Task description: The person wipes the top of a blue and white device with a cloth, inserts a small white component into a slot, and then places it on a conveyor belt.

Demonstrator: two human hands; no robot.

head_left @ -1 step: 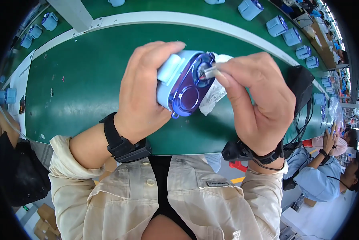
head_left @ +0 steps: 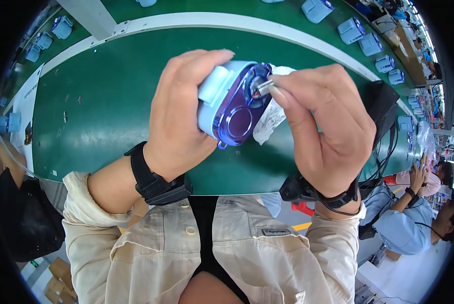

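My left hand (head_left: 172,109) is wrapped round a light-blue plastic housing (head_left: 212,112), holding it tilted above the green table. The housing has a glossy purple-blue face (head_left: 235,123) with a round ring low down and a round opening (head_left: 257,83) at its upper end. Between thumb and forefinger, my right hand (head_left: 330,119) pinches a small silvery metal part (head_left: 264,88). One end of that part is at the opening; its exact kind and whether it is attached cannot be made out. A crumpled white wrapper (head_left: 271,124) lies behind the housing.
The green table (head_left: 105,126) has a white rail (head_left: 196,20) along its far side. Beyond it stand several similar light-blue housings (head_left: 352,30). A black device (head_left: 380,104) with cables is right of my right hand. Co-workers sit at the right (head_left: 404,228) and left (head_left: 27,218).
My right hand has shifted very slightly, and the metal part's angle at the opening differs a little. My left hand still grips the housing, which is nearly unmoved.
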